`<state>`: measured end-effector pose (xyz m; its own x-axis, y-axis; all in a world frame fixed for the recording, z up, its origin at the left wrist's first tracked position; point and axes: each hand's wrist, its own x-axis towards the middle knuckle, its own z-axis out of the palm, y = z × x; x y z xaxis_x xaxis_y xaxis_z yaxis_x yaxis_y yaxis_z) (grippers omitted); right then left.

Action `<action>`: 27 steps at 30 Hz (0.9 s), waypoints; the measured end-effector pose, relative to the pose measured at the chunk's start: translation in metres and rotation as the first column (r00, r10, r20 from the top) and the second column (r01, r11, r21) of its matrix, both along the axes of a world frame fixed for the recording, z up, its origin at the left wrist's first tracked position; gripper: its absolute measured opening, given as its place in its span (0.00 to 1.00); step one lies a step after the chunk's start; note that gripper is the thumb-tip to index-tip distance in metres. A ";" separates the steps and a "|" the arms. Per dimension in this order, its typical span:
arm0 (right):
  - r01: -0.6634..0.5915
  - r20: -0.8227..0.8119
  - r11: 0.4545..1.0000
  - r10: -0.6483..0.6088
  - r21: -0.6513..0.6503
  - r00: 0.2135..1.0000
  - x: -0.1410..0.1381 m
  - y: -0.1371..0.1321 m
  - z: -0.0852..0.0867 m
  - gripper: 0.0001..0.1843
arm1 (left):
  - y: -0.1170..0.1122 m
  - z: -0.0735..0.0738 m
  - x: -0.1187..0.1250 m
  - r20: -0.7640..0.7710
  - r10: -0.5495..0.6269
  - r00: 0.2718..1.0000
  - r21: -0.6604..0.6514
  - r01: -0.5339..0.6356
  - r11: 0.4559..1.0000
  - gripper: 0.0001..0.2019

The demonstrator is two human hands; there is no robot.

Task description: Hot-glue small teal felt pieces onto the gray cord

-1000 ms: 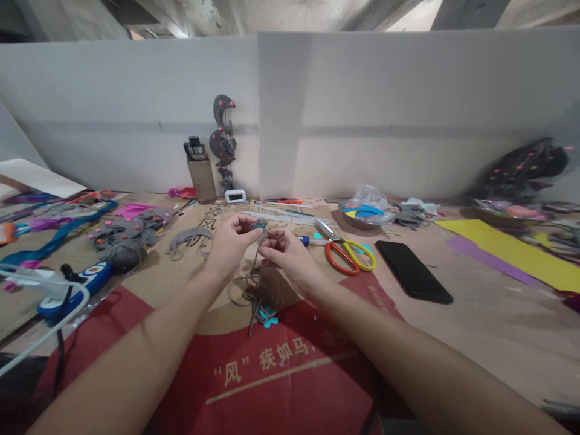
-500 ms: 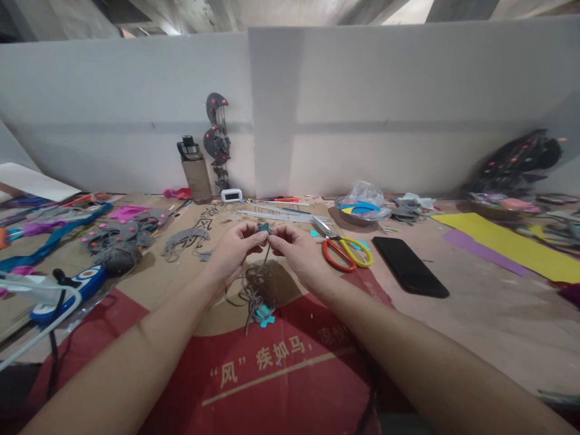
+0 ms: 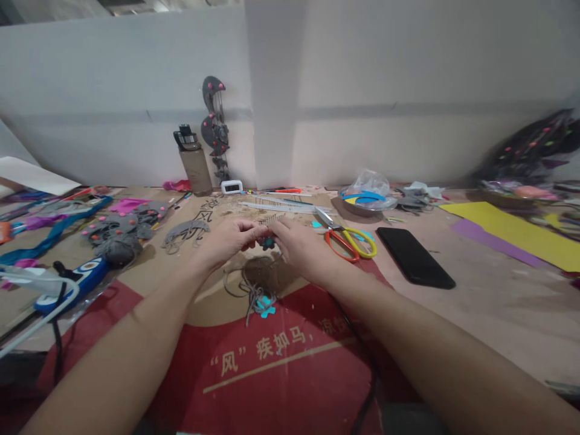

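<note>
Between the fingertips of my left hand [image 3: 233, 238] and my right hand [image 3: 294, 241] is a small dark teal flower-shaped piece [image 3: 267, 243]. Both hands are closed on it in a pinch, and the fingers hide part of its outline. Below them, a loose tangle of grey cord [image 3: 251, 287] lies on the cardboard [image 3: 281, 374]. Bright blue flower-shaped cutouts [image 3: 265, 307] rest at the cord's lower end. Just right of my right hand lie scissors [image 3: 347, 238] with one red and one yellow handle, blades parted slightly.
A black phone [image 3: 414, 257] lies right of the scissors, before yellow sheets [image 3: 512, 232]. At the back stand a bottle [image 3: 196, 166], a small white clock [image 3: 232, 187] and a bowl [image 3: 362, 208]. Left are grey pieces with pink dots [image 3: 124, 223] and a blue-and-white tool [image 3: 77, 287] with a cable.
My hands have turned, so the teal flower piece now hangs lower between the fingers, facing me more. The view has tilted down slightly. The cord and scissors stay in place.
</note>
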<state>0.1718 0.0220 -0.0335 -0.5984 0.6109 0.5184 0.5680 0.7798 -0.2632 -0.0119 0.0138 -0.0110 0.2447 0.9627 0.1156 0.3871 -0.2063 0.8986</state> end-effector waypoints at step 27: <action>0.159 -0.086 0.985 -0.154 0.064 0.984 -0.002 -0.008 0.004 0.06 | 0.001 -0.007 0.008 0.007 0.113 0.994 -0.039 -0.112 0.993 0.09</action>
<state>0.1696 0.0139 -0.0299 -0.4528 0.6541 0.6059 0.6638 0.7010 -0.2607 -0.0044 0.0151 -0.0178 0.1337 0.9878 0.0793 0.3974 -0.1267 0.9089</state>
